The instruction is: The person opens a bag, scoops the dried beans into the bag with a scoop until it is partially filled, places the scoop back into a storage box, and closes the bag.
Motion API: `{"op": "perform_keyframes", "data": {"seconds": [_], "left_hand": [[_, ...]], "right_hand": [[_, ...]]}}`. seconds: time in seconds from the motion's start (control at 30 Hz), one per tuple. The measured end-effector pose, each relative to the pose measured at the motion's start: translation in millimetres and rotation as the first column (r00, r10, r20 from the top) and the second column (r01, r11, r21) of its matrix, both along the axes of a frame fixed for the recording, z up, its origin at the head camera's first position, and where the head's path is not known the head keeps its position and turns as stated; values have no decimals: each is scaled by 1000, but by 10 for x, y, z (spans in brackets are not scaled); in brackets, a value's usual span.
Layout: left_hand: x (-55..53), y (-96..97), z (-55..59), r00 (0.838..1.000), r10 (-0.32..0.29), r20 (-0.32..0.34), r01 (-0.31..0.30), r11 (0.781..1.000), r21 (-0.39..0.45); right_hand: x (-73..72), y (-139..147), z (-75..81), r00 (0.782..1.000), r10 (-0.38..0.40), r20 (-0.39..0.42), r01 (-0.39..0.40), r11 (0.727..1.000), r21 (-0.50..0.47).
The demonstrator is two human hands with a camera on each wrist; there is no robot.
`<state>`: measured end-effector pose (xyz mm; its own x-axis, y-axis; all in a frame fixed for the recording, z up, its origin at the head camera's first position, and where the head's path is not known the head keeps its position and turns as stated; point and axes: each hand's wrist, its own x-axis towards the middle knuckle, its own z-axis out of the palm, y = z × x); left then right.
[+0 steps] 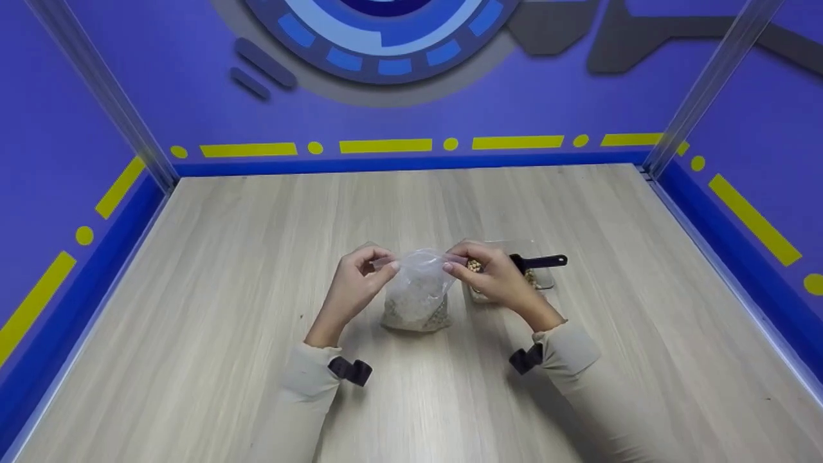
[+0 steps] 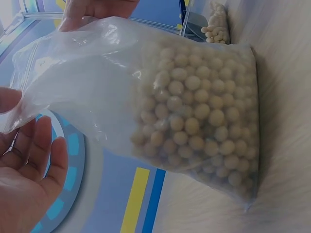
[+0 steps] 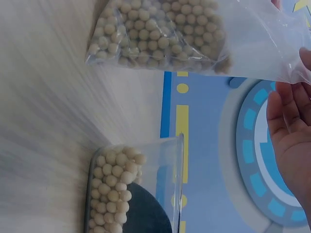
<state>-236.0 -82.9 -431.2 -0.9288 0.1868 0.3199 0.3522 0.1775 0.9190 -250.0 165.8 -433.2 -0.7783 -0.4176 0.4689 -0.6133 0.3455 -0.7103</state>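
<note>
A clear plastic zip bag (image 1: 421, 292) stands on the table, its lower half filled with small round beige balls (image 2: 194, 111). My left hand (image 1: 357, 283) pinches the top left corner of the bag between thumb and fingers. At the opposite top corner, my right hand (image 1: 492, 273) pinches the bag's edge the same way. The upper part of the bag is stretched between both hands. Whether its mouth is sealed cannot be made out.
Just right of the bag, partly behind my right hand, sits a clear plastic container (image 3: 160, 160) with more beige balls (image 3: 112, 194). A black scoop (image 1: 543, 261) lies in it, handle pointing right. Blue printed walls (image 1: 411, 122) enclose the wooden table (image 1: 257, 225).
</note>
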Motion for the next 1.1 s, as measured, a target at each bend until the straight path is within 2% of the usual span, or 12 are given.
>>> {"op": "perform_keyframes", "data": {"seconds": [0.1,0.23,0.5,0.73,0.93,1.1], "left_hand": [[3,6,6,1000,5,-6,-5,1000,-18],[-1,24,-1,999,40,-18,-41,998,-51],[-1,55,-33,991,99,-93,-109,988,-105],[-10,40,-45,991,113,-68,-118,991,-62],[-3,53,-46,987,121,-110,-131,987,-91],[5,80,-59,983,115,-140,-132,985,-115]], "right_hand": [[-5,-31,-9,1000,4,-27,-4,1000,-18],[1,-64,-28,998,-12,-58,9,999,-38],[31,-105,-39,990,-54,-134,46,997,-58],[22,-73,-58,995,-67,-73,64,997,-49],[15,-80,-70,997,-49,-64,44,997,-68],[24,-114,-85,995,-49,-92,40,995,-95]]}}
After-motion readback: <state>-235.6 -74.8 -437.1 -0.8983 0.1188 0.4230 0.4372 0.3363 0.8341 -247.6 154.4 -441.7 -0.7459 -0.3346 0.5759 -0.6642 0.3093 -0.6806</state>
